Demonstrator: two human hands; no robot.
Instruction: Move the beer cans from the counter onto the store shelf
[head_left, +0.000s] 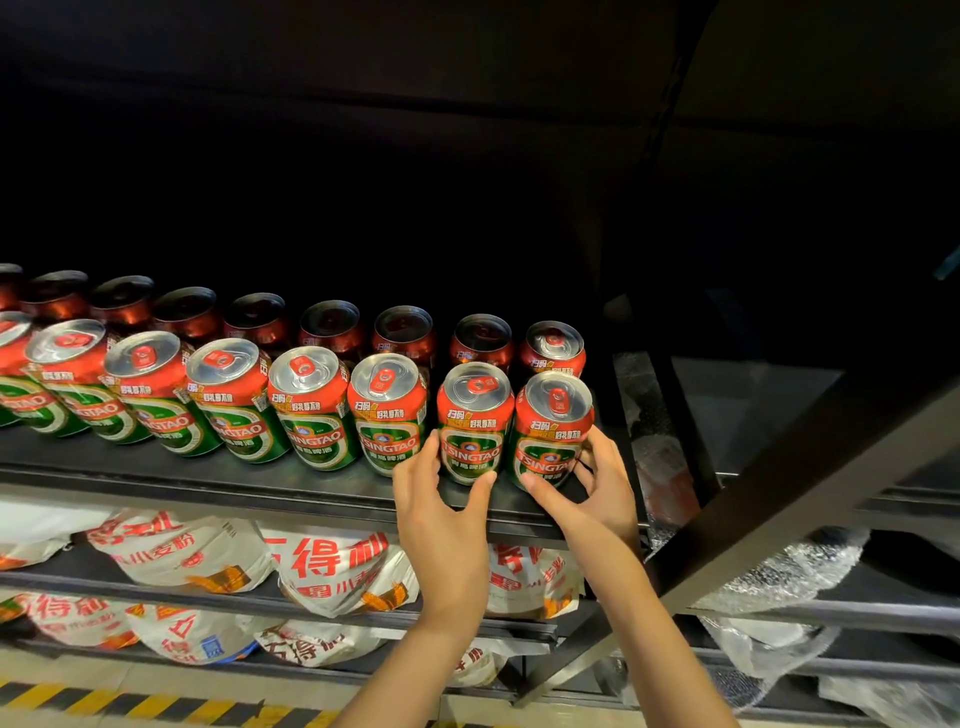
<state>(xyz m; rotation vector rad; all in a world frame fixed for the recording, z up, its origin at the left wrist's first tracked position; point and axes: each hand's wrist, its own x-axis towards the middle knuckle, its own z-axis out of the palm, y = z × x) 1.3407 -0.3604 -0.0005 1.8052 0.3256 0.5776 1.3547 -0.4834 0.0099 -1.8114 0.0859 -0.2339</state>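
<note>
Two red-and-green aluminium Tsingtao beer cans stand upright at the right end of the front row on the dark metal store shelf (260, 493), touching each other: the second-from-right can (474, 423) and the rightmost can (553, 431). The left hand (441, 512) reaches up from below and holds the second-from-right can near its base, with the thumb on the can's left side and the fingers (480, 486) curled against its lower right, between the two cans. The right hand (597, 483) holds the rightmost can low down, its thumb laid across the lower front and its fingers wrapped round the right side. Both cans rest on the shelf surface near its front edge. To their left the front row of matching cans (306, 405) runs on toward the left edge of the view, each standing just beside the next, silver lids with red pull tabs facing up. Behind it a second row of the same cans (332, 327) sits deeper in shadow. The space above the cans is dark. On the lower shelves lie white sacks with red printed characters (332, 566), slumped side by side. A dark slanted metal beam (779, 519) crosses the right side, with crumpled clear plastic wrap (779, 577) behind it. At the bottom left a yellow-and-black striped floor marking (156, 704) is visible.
</note>
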